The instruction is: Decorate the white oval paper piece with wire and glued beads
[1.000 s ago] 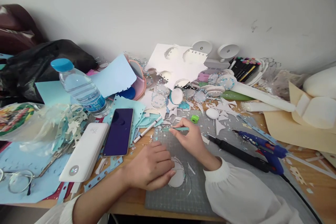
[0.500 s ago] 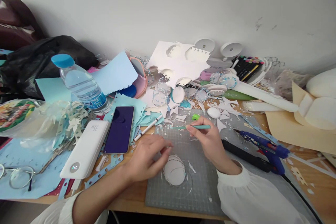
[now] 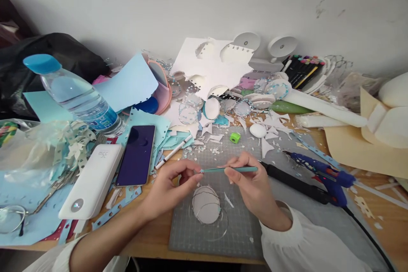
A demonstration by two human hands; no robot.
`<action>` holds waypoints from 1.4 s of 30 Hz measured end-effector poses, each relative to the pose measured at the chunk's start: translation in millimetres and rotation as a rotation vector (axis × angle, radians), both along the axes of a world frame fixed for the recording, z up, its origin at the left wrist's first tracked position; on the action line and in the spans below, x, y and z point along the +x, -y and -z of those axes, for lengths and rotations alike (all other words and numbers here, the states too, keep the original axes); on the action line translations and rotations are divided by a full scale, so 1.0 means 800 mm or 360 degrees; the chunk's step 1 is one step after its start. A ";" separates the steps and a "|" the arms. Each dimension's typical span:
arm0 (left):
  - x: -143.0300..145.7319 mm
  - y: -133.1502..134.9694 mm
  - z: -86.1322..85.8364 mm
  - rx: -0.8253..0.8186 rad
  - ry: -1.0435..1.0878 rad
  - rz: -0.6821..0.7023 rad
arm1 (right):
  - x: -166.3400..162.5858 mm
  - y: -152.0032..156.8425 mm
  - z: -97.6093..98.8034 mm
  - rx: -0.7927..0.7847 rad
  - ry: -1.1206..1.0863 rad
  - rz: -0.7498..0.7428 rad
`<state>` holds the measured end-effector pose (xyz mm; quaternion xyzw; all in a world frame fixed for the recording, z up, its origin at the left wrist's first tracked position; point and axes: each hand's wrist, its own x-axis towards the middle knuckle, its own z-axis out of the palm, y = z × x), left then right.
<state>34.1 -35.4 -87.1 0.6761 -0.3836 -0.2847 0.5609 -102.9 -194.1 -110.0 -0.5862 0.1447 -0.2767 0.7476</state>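
My right hand point(image 3: 251, 182) grips a thin teal craft knife point(image 3: 228, 170), held level above the grey cutting mat point(image 3: 239, 233). My left hand point(image 3: 172, 185) pinches the knife's tip with thumb and forefinger. Just below both hands, a white paper oval point(image 3: 206, 205) with cut lines lies on the mat. White sleeves cover both my forearms.
A phone point(image 3: 136, 154), white power bank point(image 3: 92, 180) and water bottle point(image 3: 76, 100) lie left. A blue glue gun point(image 3: 321, 172) and black tool point(image 3: 296, 183) lie right. A green sharpener point(image 3: 235, 137), paper scraps, markers point(image 3: 302, 70) and foam shapes crowd the back. Glasses point(image 3: 9, 219) sit far left.
My left hand lifted off the white oval and rose to meet the knife's tip. My right hand drew the knife toward me and levelled it above the mat.
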 end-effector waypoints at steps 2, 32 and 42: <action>0.000 -0.002 0.003 -0.0034 0.0037 -0.0030 | -0.001 0.000 -0.001 -0.0017 -0.0004 0.0009; 0.001 -0.002 0.000 -0.0119 -0.0116 -0.0096 | -0.001 -0.001 -0.001 -0.0080 -0.0046 0.0009; 0.003 -0.004 0.003 -0.0080 -0.0139 -0.0053 | -0.001 0.001 -0.002 -0.0110 -0.0113 0.0006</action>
